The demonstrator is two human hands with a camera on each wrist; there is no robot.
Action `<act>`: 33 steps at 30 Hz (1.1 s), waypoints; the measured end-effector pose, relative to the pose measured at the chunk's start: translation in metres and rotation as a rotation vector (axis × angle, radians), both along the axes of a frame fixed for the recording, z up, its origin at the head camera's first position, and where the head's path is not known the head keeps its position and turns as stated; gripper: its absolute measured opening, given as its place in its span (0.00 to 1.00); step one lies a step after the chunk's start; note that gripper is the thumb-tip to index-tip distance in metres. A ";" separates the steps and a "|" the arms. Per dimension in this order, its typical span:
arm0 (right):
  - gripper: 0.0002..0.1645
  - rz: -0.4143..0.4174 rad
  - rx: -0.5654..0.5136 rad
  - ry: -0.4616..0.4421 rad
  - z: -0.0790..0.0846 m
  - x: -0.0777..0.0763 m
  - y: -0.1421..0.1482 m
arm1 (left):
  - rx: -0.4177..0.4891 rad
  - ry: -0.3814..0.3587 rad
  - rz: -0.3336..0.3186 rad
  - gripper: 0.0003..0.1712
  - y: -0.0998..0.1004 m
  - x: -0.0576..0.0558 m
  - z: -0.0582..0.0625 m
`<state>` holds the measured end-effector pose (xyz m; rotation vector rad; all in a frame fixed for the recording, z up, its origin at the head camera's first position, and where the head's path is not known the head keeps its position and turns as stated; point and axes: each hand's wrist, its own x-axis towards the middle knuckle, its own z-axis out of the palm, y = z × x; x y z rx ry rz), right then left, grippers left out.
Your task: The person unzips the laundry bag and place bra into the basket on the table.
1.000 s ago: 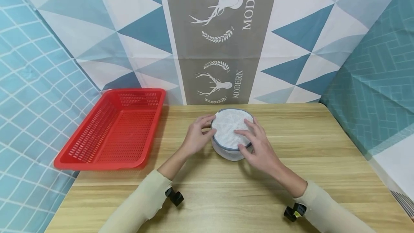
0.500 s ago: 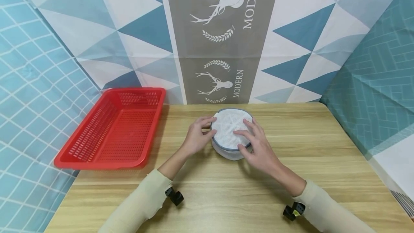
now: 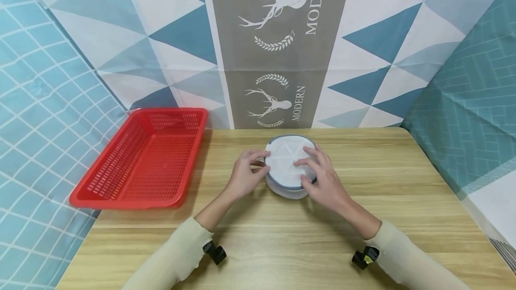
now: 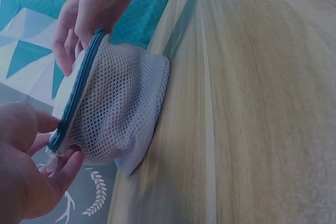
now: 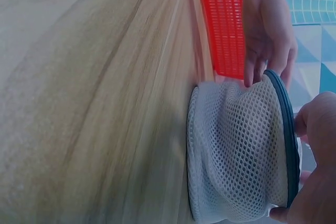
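"Showing nearest are two pale sleeves (image 3: 171,256), with a small black device (image 3: 215,253) at each cuff. What are the hands past them doing?"

"The left hand (image 3: 245,176) has its fingers bent to a narrow gap, pinching the rim at the left side. The right hand (image 3: 325,185) is spread wider, its thumb and fingers bent over the top and one fingertip tucked below the edge"

"And the thing they hold?"

"A round white mesh bag (image 3: 284,158), upright between them, its base seemingly on the counter (image 3: 403,182) and a blue zipped rim (image 4: 79,85) round its top. Whether the zip is done up all round, I can't tell"

"So which step is this?"

"Steadying the bag and handling its zipped edge, I'd judge. The next move calls for the right to brace the top while the left works the rim, without squashing the soft sides"

"Anything farther off?"

"A red basket (image 3: 125,204) to the left, well apart from the bag, and behind everything a patterned backdrop (image 3: 363,3)"
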<state>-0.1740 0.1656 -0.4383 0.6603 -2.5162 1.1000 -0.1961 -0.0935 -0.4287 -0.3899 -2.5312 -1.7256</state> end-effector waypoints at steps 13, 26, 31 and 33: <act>0.17 -0.016 0.012 0.004 0.009 0.007 -0.004 | -0.013 -0.010 0.024 0.26 -0.003 -0.008 0.009; 0.21 -0.009 0.068 0.005 0.005 0.009 -0.004 | -0.058 0.011 -0.100 0.27 0.000 -0.013 0.006; 0.23 -0.009 0.067 0.013 0.004 0.007 -0.003 | -0.054 0.001 -0.088 0.27 0.001 -0.012 0.006; 0.23 -0.007 0.066 0.011 0.003 0.006 -0.002 | -0.054 -0.004 -0.085 0.27 0.002 -0.011 0.007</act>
